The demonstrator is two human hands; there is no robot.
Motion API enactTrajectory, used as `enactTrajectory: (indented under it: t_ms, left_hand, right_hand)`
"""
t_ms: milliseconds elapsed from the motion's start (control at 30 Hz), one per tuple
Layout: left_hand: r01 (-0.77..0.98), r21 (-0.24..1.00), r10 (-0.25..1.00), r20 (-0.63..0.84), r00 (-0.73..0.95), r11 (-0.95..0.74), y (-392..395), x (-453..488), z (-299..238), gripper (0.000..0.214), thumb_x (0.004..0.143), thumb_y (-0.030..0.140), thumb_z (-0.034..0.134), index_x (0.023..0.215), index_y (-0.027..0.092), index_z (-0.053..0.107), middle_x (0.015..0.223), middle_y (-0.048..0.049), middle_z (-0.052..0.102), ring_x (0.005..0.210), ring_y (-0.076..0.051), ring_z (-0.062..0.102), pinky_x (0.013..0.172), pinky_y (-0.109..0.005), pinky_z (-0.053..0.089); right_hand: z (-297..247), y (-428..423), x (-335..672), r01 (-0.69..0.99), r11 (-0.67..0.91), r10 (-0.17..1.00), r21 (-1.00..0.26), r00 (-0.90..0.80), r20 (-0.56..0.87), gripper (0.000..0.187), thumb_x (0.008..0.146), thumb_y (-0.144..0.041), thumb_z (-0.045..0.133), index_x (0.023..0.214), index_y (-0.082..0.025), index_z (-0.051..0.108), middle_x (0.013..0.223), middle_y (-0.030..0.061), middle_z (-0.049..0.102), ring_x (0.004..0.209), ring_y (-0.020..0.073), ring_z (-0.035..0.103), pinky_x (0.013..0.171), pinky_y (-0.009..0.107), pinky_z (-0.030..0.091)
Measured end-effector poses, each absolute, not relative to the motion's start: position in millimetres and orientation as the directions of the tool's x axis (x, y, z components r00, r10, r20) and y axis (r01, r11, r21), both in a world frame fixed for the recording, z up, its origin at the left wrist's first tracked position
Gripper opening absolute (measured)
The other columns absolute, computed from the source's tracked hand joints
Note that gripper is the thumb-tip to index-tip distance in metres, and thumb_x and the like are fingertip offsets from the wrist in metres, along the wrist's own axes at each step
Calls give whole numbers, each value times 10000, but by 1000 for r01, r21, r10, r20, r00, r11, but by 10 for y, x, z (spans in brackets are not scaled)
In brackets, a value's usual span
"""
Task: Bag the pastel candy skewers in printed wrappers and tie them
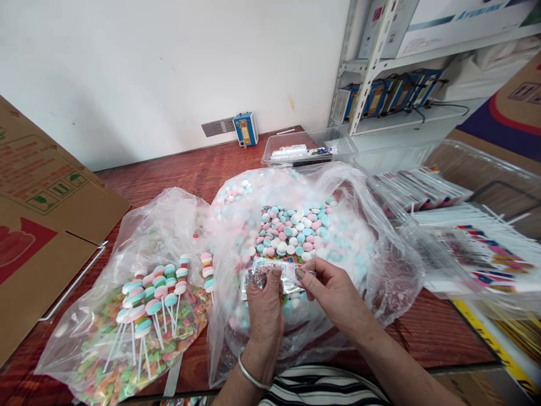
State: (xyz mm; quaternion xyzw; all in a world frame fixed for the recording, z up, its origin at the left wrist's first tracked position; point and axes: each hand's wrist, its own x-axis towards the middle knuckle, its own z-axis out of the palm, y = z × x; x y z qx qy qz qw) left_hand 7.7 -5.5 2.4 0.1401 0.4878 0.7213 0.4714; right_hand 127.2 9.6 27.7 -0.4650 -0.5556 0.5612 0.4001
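Note:
My left hand [267, 307], wearing a silver bangle, is closed with its thumb pressed on a shiny printed plastic packet [288, 275]. At the packet's right end, thumb and forefinger of my right hand [333, 287] are pinched together on its edge; any small thing between them is hidden. Both hands are above a large clear bag of pink, blue and white button candies [291, 228]. Left of it, several stacked-candy lollipops [158, 293] on white sticks lie on a clear bag of coloured gummy candies [91, 369].
Cardboard boxes flank the red-brown table [169, 160], one box [46, 225] at the left. Clear bins hold white sticks and printed wrappers [477, 248] at the right. A shallow clear tray [346, 144] and a small blue device [245, 129] stand at the back.

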Motion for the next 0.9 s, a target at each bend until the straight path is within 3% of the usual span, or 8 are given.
enactTrajectory:
  t_ms: [167, 333, 500, 633, 700, 800, 900]
  left_hand:
    - [-613, 790, 898, -270, -347, 1, -63, 17, 0, 293, 671, 328, 833, 832, 156, 659, 667, 38, 607, 569, -72, 540, 526, -179, 400]
    - [-817, 576, 870, -416, -265, 26, -46, -24, -32, 297, 594, 229, 886, 772, 155, 659, 710, 22, 658, 612, -86, 608, 615, -191, 505]
    - [-908, 418, 829, -516, -214, 26, -9, -46, 39, 240, 683, 239, 837, 846, 183, 669, 751, 2, 696, 646, -128, 665, 580, -216, 537]
    - [-903, 428, 843, -477, -250, -26, 2, -60, 45, 226, 682, 268, 836, 752, 187, 638, 658, 31, 643, 588, -117, 629, 602, -236, 538]
    - [-878, 474, 845, -443, -299, -63, -2, -62, 15, 251, 664, 294, 846, 743, 188, 633, 669, 34, 638, 587, -109, 612, 621, -239, 530]
    - [-790, 599, 819, -385, -426, -129, -17, -65, -21, 296, 618, 306, 867, 738, 191, 623, 645, 52, 607, 561, -86, 564, 590, -207, 485]
    - [-660, 733, 829, -259, -495, -165, -51, -71, -2, 317, 605, 317, 866, 688, 181, 592, 591, 66, 545, 514, -68, 490, 526, -181, 416]
  right_hand:
    - [269, 86, 1279, 114, -5, 973, -993, -230, -31, 378, 910, -473, 537, 653, -202, 477, 597, -50, 420, 559, 109, 370, 515, 230, 312]
    - [249, 64, 1303, 198, 43, 985, -979, -170, 9, 454, 951, -521, 457, 629, -203, 486, 565, -42, 428, 530, 116, 399, 496, 241, 318]
    - [370, -42, 1315, 191, 234, 968, -953, -133, 211, 274, 997, -411, 420, 1056, -222, 609, 775, -2, 604, 753, 167, 595, 725, 278, 469]
    - [418, -166, 1282, 231, 447, 894, -864, -163, 418, 200, 960, -340, 498, 1095, -241, 609, 975, 39, 631, 872, 188, 602, 786, 302, 490]
    - [411, -189, 1242, 239, 391, 919, -889, -149, 364, 193, 935, -359, 540, 1073, -237, 600, 951, 44, 640, 864, 196, 610, 754, 301, 505]
    - [385, -147, 1167, 134, 101, 991, -986, -100, 88, 260, 903, -442, 568, 1027, -213, 568, 880, 41, 653, 741, 179, 615, 642, 279, 514]
    - [351, -64, 1117, -24, -115, 972, -993, -210, -107, 279, 869, -465, 582, 937, -195, 574, 805, 20, 642, 619, 146, 575, 583, 264, 499]
